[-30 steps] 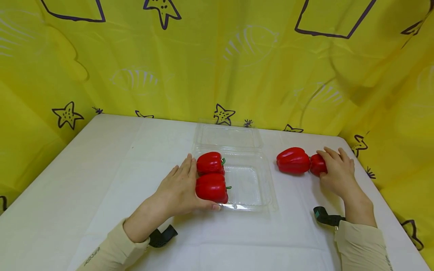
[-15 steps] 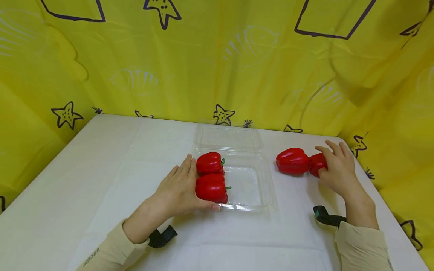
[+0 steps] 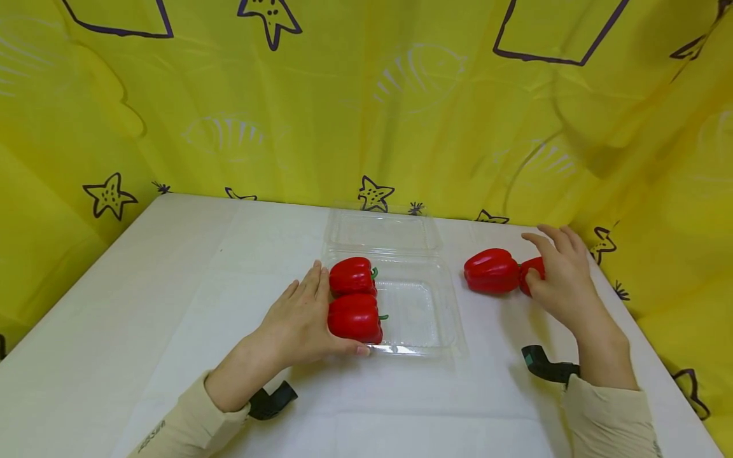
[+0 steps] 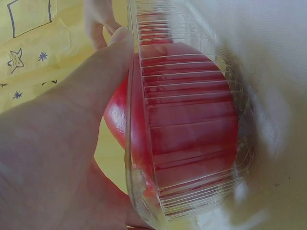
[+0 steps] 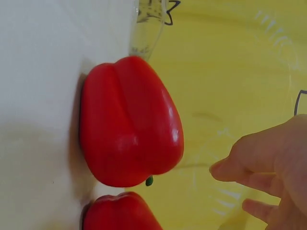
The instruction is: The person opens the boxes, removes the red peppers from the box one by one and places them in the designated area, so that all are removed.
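Observation:
Two red bell peppers lie side by side in the left half of a clear plastic clamshell box (image 3: 409, 308), the farther pepper (image 3: 350, 276) behind the nearer one (image 3: 353, 319). My left hand (image 3: 298, 321) rests along the box's left edge with straight fingers, its thumb along the front rim. Through the ribbed wall in the left wrist view, a pepper (image 4: 192, 110) shows red. To the right of the box, a bell pepper (image 3: 490, 271) lies beside another, partly hidden pepper (image 3: 534, 264). My right hand (image 3: 564, 283) hovers over the latter, fingers spread, apart from the peppers in the right wrist view.
The box's lid (image 3: 382, 230) lies folded back toward the yellow curtain (image 3: 321, 114). A white cloth covers the table (image 3: 189, 286). Black wrist mounts (image 3: 273, 401) stick out beside both forearms.
My right hand has come up off the rightmost pepper and shifted slightly left, its fingers spreading. My left hand and the peppers in the box stay put.

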`<state>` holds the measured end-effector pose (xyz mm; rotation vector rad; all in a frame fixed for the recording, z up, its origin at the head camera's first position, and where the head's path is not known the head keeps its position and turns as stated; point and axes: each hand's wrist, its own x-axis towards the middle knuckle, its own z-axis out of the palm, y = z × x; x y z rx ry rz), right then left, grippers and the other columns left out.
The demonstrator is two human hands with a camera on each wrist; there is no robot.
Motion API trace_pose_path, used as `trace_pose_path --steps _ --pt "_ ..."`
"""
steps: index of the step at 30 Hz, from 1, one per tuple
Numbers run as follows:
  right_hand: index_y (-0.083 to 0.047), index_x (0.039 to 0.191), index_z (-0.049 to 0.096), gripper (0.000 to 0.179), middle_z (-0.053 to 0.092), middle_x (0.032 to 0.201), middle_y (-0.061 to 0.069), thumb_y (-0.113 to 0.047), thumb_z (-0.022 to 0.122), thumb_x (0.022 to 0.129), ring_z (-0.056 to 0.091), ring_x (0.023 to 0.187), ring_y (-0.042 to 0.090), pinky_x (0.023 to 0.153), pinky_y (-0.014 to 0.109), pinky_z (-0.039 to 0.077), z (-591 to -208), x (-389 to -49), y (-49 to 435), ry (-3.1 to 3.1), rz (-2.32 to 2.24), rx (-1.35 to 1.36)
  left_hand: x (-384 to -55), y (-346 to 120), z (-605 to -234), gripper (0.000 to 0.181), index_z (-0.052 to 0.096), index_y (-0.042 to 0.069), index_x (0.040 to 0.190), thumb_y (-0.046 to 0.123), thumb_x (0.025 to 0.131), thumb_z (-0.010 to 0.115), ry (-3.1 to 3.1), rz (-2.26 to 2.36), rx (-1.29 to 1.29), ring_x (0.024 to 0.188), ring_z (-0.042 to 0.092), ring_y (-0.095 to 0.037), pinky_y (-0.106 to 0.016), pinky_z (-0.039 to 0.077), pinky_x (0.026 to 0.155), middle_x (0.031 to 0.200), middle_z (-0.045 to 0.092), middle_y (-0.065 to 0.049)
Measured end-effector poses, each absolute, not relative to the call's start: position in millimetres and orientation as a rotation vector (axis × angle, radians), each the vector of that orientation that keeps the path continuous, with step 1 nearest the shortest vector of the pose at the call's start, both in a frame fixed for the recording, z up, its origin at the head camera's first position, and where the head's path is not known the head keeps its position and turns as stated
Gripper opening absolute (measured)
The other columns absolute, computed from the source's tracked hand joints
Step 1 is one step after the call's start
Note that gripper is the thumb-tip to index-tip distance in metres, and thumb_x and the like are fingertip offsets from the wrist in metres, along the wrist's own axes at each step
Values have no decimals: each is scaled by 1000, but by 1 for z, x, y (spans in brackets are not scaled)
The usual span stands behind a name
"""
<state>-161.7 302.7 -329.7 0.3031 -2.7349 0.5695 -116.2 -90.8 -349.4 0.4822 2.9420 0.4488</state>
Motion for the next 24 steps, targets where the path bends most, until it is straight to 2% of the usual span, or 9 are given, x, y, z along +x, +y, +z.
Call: trace_pose_path --steps 10,16,19,24 --pt "4 138 46 58 35 148 32 7 62 83 16 143 54 114 73 14 -324 -158 283 -2713 578 375 -116 -91 -349 136 17 -7 155 78 65 72 2933 462 466 150 26 -40 -55 28 120 163 18 -24" --pt "0 144 42 64 33 151 28 3 66 85 17 144 49 102 77 31 -317 -154 270 -2762 589 392 -117 -91 -349 135 17 -7 155 78 65 71 2935 459 470 150 25 -40 -55 27 121 164 17 -24" --pt "0 144 42 67 36 150 26 4 69 83 23 142 48 99 75 36 -316 -153 261 -2738 577 441 -117 -91 -350 135 17 -7 155 79 65 71 2936 453 473 150 25 -40 -55 27 121 164 17 -24" --pt "2 141 44 68 41 145 25 7 72 79 30 136 46 101 70 38 -319 -152 248 -2665 566 558 -116 -91 -349 135 17 -7 155 79 65 71 2936 444 474 150 24 -40 -55 27 120 163 18 -24"
